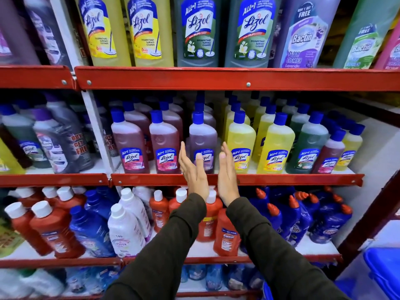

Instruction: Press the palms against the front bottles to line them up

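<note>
Both hands are spread, palms facing: the left hand (193,169) and right hand (226,173) flank a purple Lizol bottle (202,138) at the middle shelf's (281,179) front edge, seemingly without touching, spaced to its width.

Top-shelf bottles (151,29) cropped; caps unseen.
</note>
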Available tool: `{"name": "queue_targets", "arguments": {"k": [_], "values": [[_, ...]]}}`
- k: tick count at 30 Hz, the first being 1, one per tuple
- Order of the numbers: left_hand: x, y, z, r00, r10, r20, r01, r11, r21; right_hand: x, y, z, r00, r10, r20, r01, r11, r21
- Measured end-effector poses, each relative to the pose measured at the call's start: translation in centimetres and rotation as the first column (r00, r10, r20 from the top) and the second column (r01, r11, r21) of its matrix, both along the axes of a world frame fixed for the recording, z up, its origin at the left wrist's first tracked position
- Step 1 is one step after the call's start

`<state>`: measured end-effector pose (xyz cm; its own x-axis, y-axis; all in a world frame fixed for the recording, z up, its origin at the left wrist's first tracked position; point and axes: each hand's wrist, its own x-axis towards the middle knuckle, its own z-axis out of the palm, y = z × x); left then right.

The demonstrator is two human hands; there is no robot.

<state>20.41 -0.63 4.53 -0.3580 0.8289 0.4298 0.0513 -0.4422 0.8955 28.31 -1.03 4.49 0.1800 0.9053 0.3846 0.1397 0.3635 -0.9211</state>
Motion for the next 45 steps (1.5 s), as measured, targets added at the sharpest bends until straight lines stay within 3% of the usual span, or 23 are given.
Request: {"name": "queue_targets", "arguments": {"k": [4,20,24,27,30,32,34,37,41,45], "values": [[-2.0,1.4,-0.4,0.974,-0.223,-0.027,0.218,0.969,-0.116,-1.0,0.6,0.2,0.998,0.059,-0.020,-0.060,0.995,-0.082],[-3.2,1.6,-0.5,0.949,-0.308,-0.071,0.299,0.948,-0.110,-0.5,0.9,-0.1,0.999,0.041,-0.019,-0.042,0.997,-0.067],[-3.6,0.5,-1.1,0.974,-0.221,-0.055,0.217,0.974,-0.070,-1.2,0.3,-1.0,0.988,-0.144,-0.056,0.146,0.989,0.027],[-5.2,-0.6,-0.9,0.985,-0.018,-0.172,0.025,0.999,0.036,-2.8,0.3,-2.1,0.980,-0.177,-0.093,0.186,0.977,0.107],[-7.4,-0.2,-0.5,0.973,0.166,-0.160,-0.152,0.984,0.098,-5.2,0.1,-1.8,0.992,-0.102,-0.068,0.110,0.986,0.122],[-8.9,0.6,-0.3,0.973,0.199,-0.117,-0.195,0.980,0.042,-6.9,-0.1,-1.0,1.000,0.023,-0.006,-0.022,0.998,0.066],[-10.2,1.1,0.0,0.986,0.144,-0.079,-0.147,0.988,-0.039,-8.4,0.0,-0.2,0.988,0.139,0.074,-0.137,0.990,-0.025],[-11.7,1.6,0.2,0.998,0.009,-0.055,-0.014,0.996,-0.091,-10.2,0.3,1.0,0.967,0.243,0.079,-0.232,0.964,-0.129],[-12.6,1.5,0.3,0.987,-0.154,-0.034,0.150,0.984,-0.100,-11.1,0.8,1.5,0.977,0.211,0.025,-0.205,0.968,-0.146],[-13.1,1.5,0.4,0.976,-0.208,-0.064,0.199,0.972,-0.127,-10.9,0.6,0.8,0.983,0.182,0.031,-0.178,0.979,-0.098]]}}
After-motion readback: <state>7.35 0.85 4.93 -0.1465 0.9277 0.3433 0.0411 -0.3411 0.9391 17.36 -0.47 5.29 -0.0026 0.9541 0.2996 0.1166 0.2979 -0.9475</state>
